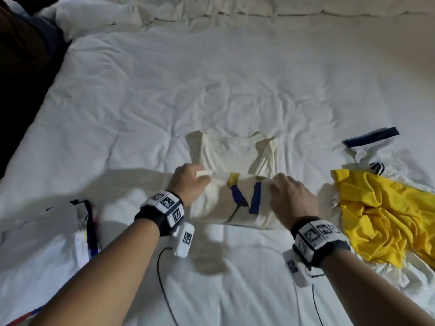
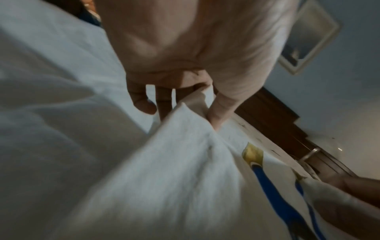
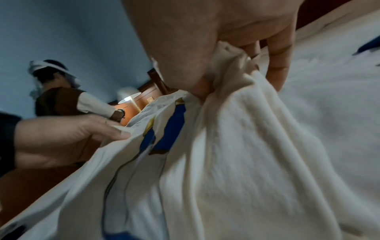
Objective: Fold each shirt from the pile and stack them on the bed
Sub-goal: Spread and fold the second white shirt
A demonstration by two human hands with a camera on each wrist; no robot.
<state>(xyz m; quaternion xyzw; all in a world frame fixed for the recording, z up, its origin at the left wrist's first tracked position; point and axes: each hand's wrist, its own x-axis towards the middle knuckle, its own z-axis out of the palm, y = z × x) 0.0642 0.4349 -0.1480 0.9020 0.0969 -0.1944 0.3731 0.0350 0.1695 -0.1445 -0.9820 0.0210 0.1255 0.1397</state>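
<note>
No words, brands or numbers could be read anywhere. The wristbands [image 1: 164,205] carried only black-and-white square code patterns. The cream shirt [image 1: 237,184] bore a blue-and-yellow print without letters.

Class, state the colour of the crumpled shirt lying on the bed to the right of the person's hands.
Bright yellow shirt, clearest in the head view.

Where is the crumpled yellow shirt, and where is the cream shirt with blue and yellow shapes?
crumpled yellow shirt [image 1: 376,215], head view, middle of its bunched cloth.
cream shirt with blue and yellow shapes [image 1: 235,154], head view, flat part below the collar.
</note>
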